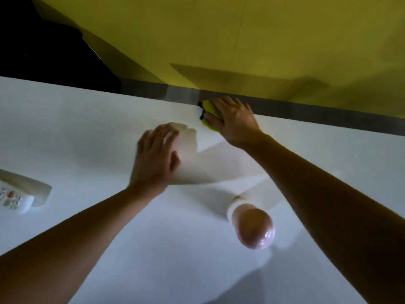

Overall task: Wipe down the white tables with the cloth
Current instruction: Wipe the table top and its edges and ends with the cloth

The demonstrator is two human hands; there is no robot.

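1. My right hand (pixel 233 119) lies at the far edge of the white table (pixel 76 128), fingers spread flat and pressing down on the cloth (pixel 209 110).
2. The cloth is yellow with a dark trim showing at its left side, bunched up under my fingers. It sits right at the table's far edge, touching the grey strip (pixel 306 113) that runs along that edge.
3. My left hand (pixel 156 154) is nearer to me and to the left of the right one, well apart from the cloth. Its fingers are relaxed and a little spread, holding nothing. It is blurred, and I cannot tell whether the palm touches the tabletop or floats just above it.
4. A white telephone (pixel 19 194) with a keypad of small buttons sits at the table's left edge, well away from both hands.
5. A glossy pinkish rounded object (pixel 255 227) with a white collar stands on the table between my forearms, towards the near edge. It is blurred, and I cannot tell what it is.
6. The tabletop is smooth, matte and plain white, with soft shadows of my arms across it.
7. Beyond the grey strip rises a flat yellow wall (pixel 219 36), with a dark area (pixel 32 51) to its left.
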